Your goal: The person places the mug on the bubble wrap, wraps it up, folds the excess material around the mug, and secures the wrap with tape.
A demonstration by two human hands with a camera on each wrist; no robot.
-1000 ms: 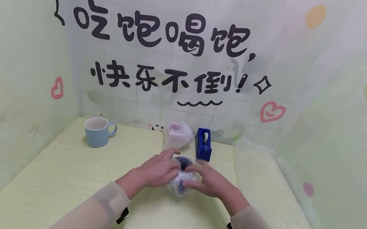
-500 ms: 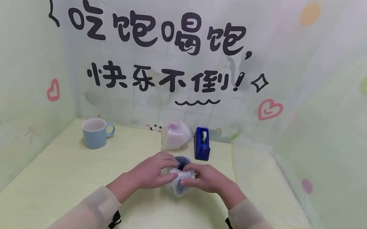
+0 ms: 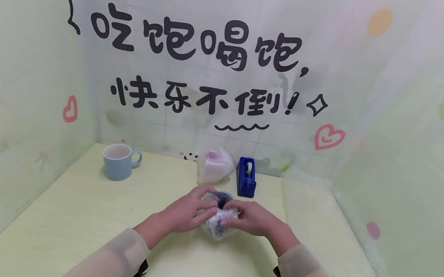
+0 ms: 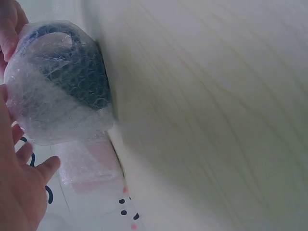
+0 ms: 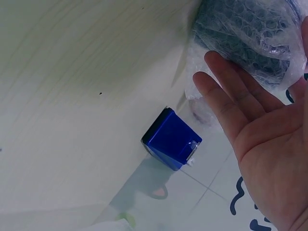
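Note:
Between my hands a dark blue cup [image 3: 216,231] stands on the table, wrapped in clear bubble wrap, its dark mouth showing at the top. My left hand [image 3: 185,211] holds the wrap at the left of the mouth with thumb and forefinger; other fingers spread along the far side. From the right, my right hand [image 3: 255,219] pinches the wrap near the rim between thumb and forefinger. In the right wrist view, the lower fingers of the right hand [image 5: 274,154] lie straight along the bubble-wrapped cup [image 5: 255,43]. The left wrist view shows overlapping wrap on the cup [image 4: 67,91].
A light blue mug [image 3: 117,165] stands at the back left. Behind the cup are a pinkish wrapped bundle [image 3: 216,168] and a blue tape dispenser [image 3: 246,183]. A bubble wrap sheet [image 3: 323,229] lies along the right side. Printed walls enclose the table [image 3: 111,226].
The left thumb and forefinger shift slightly over the wrap at the cup's mouth. The right hand stays nearly still, and the cup keeps its place. The head view sways a little.

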